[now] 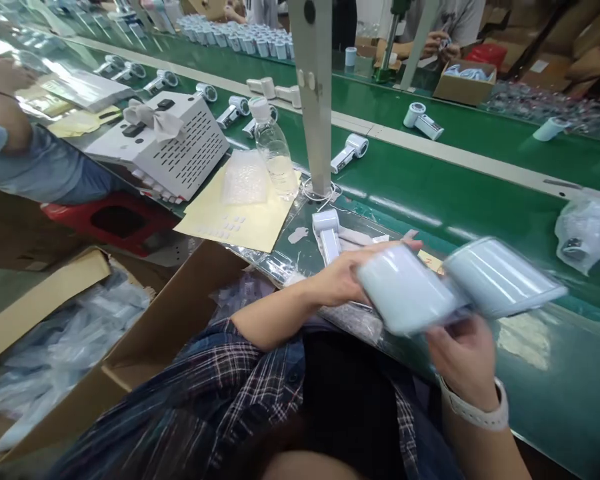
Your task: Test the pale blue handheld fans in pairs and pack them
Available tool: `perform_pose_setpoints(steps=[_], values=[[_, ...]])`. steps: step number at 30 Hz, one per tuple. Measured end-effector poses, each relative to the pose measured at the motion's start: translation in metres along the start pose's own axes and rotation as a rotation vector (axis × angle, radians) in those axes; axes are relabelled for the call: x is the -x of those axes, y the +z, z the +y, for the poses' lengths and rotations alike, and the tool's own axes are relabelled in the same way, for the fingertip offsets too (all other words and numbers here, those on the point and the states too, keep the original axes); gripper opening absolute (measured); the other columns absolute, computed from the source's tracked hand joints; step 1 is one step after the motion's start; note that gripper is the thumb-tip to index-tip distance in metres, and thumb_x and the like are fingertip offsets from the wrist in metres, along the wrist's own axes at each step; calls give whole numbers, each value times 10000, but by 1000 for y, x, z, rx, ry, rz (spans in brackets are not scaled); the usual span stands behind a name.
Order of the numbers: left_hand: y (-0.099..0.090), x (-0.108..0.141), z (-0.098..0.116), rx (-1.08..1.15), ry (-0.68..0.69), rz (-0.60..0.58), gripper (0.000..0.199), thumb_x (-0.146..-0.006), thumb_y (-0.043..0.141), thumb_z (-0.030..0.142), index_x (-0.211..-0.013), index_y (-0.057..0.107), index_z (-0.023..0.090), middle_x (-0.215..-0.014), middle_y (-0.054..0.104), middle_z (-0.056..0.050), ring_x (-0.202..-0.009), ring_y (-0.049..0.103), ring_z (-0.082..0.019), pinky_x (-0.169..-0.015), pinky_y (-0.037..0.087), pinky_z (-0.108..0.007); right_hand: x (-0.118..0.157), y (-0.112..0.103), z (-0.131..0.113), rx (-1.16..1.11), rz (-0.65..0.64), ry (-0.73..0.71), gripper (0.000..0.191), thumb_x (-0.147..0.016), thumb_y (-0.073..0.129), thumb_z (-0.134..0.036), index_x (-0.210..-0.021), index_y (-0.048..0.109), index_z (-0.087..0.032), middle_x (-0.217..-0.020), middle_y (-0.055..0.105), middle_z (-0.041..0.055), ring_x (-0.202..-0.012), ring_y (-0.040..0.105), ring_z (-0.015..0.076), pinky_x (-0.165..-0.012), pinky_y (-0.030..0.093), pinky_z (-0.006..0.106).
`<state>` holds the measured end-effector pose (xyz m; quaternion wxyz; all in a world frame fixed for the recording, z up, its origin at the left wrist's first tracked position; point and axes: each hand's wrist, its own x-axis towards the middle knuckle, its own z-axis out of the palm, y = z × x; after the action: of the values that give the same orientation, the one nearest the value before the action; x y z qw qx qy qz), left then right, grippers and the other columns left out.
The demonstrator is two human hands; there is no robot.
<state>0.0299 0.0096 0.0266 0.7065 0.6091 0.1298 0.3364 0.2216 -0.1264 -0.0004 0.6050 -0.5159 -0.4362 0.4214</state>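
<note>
A glossy pale-blue plastic device (410, 290), made of two wide sections joined near the middle, is held up close to me and partly blurred. My left hand (343, 275) is closed on the left edge of its left section. Under the joint, the fingers of my right hand (465, 353) pinch the device from below; a white watch strap circles that wrist. Just beyond my left hand, a similar pale-blue device (326, 230) rests on the bench by a whitish cloth. My left fingertips are partly hidden behind the housing.
A metal post (314, 100) rises from the bench beside a plastic bottle (275, 150) and a yellow sheet (250, 223). Similar devices lie on the green conveyor (400, 160). A wrapped one (587, 230) is at right. Left stand a white metal box (165, 147) and a carton (145, 353) of wrapped pieces. Co-workers sit nearby.
</note>
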Motion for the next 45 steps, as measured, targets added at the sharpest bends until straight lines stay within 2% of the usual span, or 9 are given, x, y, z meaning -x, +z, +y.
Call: perform_pose_setpoints(steps=[2, 4, 7, 10, 14, 18, 31, 36, 45], values=[[5, 0, -10, 157, -54, 128, 734, -766, 760, 860, -1073, 721, 194, -1019, 728, -109, -1006, 724, -268, -956, 601, -442, 2, -7, -3, -43, 92, 3, 495, -853, 901, -389, -1288, 675, -316, -979, 737, 37, -920, 737, 260, -819, 654, 445], [14, 0, -18, 328, -113, 179, 740, -797, 708, 881, -1082, 637, 202, -948, 684, -55, -825, 690, -194, -807, 618, -381, 0, -10, -5, -101, 164, 21, 379, -877, 881, -378, -1204, 700, -309, -951, 712, 11, -833, 698, 196, -742, 637, 357], [31, 4, -22, 464, -178, 123, 670, -748, 926, 600, -1145, 524, 241, -990, 654, -11, -801, 663, -161, -717, 604, -328, 0, -9, -9, -204, 163, 64, 267, -924, 808, -414, -1138, 726, -277, -1070, 728, 44, -863, 696, 190, -703, 630, 334], [39, 7, -17, 442, -143, 90, 651, -749, 940, 343, -1201, 482, 246, -992, 625, 13, -771, 650, -134, -683, 576, -295, 6, -6, -10, -260, 147, 69, 238, -923, 803, -381, -1117, 736, -260, -1087, 735, 48, -864, 705, 183, -726, 635, 331], [39, 9, -13, 405, -112, 33, 562, -807, 878, 328, -1171, 461, 231, -1030, 598, 11, -776, 658, -132, -663, 564, -303, 14, -2, -7, -288, 82, 50, 258, -919, 817, -388, -1122, 726, -257, -1066, 736, 41, -823, 717, 190, -712, 639, 346], [36, 12, -16, 364, -125, 56, 516, -812, 859, 299, -1104, 440, 227, -1001, 596, 23, -772, 660, -125, -685, 554, -305, 14, 2, -3, -264, 60, 61, 235, -929, 812, -396, -1099, 710, -270, -1008, 731, 31, -740, 686, 176, -647, 619, 330], [34, 12, -22, 386, -195, 110, 622, -777, 891, 350, -1188, 440, 230, -1006, 605, 17, -792, 642, -140, -691, 554, -318, 13, 11, -1, -284, 81, 199, 361, -872, 817, -465, -1152, 722, -258, -1024, 719, 61, -850, 696, 219, -683, 611, 342], [34, 13, -22, 358, -220, 133, 640, -775, 883, 400, -1210, 443, 237, -998, 606, 17, -766, 626, -145, -681, 538, -330, 14, 10, 2, -279, 48, 183, 294, -904, 800, -437, -1118, 725, -249, -1011, 716, 52, -794, 677, 198, -651, 597, 337], [32, 13, -26, 321, -184, 121, 559, -796, 871, 430, -1089, 439, 230, -954, 619, 18, -750, 629, -131, -698, 550, -318, 13, 15, 5, -226, 32, 187, 289, -909, 777, -431, -1134, 708, -262, -1020, 726, 54, -789, 670, 209, -652, 596, 353]])
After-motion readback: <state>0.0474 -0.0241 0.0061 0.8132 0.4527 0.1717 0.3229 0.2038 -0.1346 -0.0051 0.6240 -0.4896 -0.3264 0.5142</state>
